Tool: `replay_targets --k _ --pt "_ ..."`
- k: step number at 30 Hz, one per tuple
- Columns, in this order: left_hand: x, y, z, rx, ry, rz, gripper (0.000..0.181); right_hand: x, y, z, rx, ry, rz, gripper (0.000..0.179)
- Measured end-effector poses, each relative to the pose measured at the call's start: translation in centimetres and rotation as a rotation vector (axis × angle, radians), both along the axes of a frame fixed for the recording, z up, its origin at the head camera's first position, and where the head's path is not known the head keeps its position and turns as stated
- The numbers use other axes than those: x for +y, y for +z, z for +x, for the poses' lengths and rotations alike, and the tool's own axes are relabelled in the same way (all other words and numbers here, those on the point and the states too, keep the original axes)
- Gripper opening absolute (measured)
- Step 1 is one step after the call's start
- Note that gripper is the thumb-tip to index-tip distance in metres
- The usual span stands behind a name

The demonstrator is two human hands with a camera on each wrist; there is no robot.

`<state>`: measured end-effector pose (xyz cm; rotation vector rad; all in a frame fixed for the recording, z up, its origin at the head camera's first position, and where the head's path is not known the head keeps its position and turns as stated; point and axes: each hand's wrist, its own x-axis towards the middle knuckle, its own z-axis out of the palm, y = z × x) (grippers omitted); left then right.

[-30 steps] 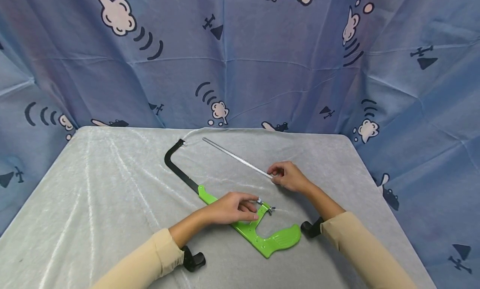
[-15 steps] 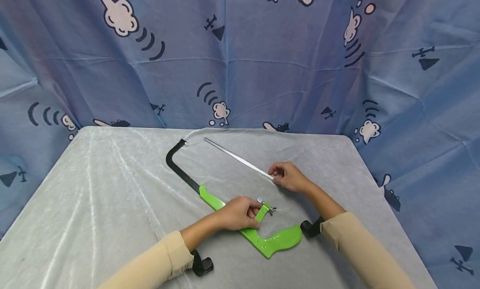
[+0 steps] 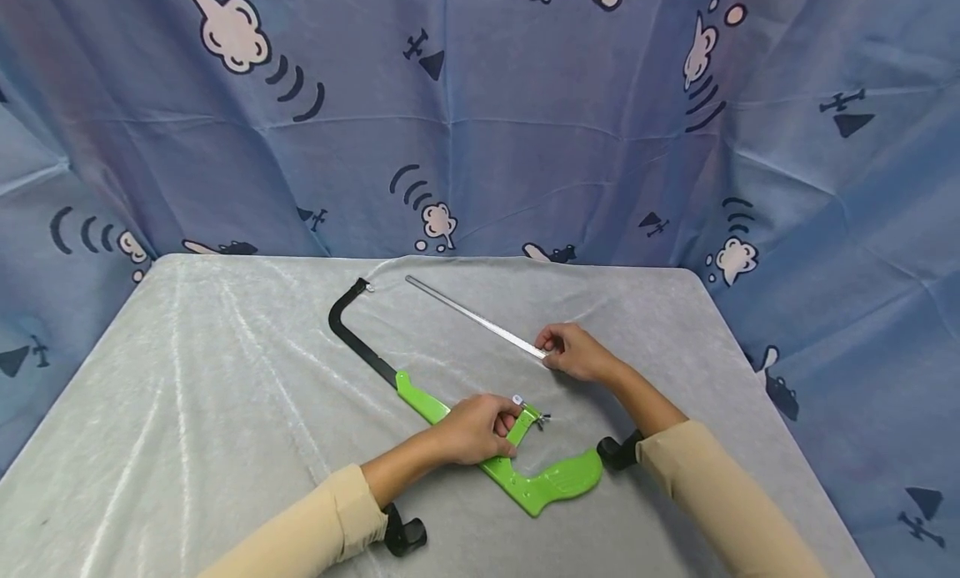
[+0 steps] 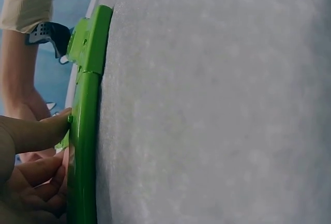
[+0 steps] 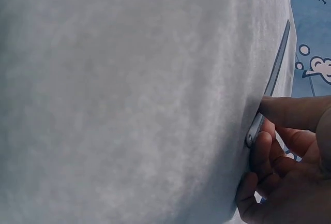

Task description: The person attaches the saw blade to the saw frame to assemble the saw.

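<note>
The left hand (image 3: pixel 476 429) gripped the green-and-black hacksaw frame (image 3: pixel 423 401), thumb and curled fingers closed on its green part just short of the wing nut (image 3: pixel 543 421). The frame lay slantwise on the grey cloth (image 3: pixel 225 411), its moulded handle (image 3: pixel 566 478) toward the person and its black bow reaching away to the left. The right hand (image 3: pixel 576 351) pinched the near end of the hacksaw blade (image 3: pixel 480 318) between thumb and fingers — the rest stretched toward the table's far edge, apart from the frame. Behind hung a blue patterned curtain (image 3: pixel 562 144).
</note>
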<state>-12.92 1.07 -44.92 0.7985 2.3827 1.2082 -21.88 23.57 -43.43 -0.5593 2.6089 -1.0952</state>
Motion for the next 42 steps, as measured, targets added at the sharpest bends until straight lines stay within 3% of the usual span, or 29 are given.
replay_targets --k 18,33,42 --pt "-0.1 0.4 0.1 0.101 -0.003 -0.088 0.045 -0.3 0.2 0.1 -0.018 -0.008 -0.008 0.021" --pt "0.0 0.2 0.1 0.032 0.004 -0.022 0.049 0.1 0.6 -0.1 -0.077 0.024 0.016 0.021" --pt "-0.2 0.2 0.4 0.006 0.009 -0.024 0.045 -0.4 1.3 0.2 -0.246 0.038 0.001 0.021"
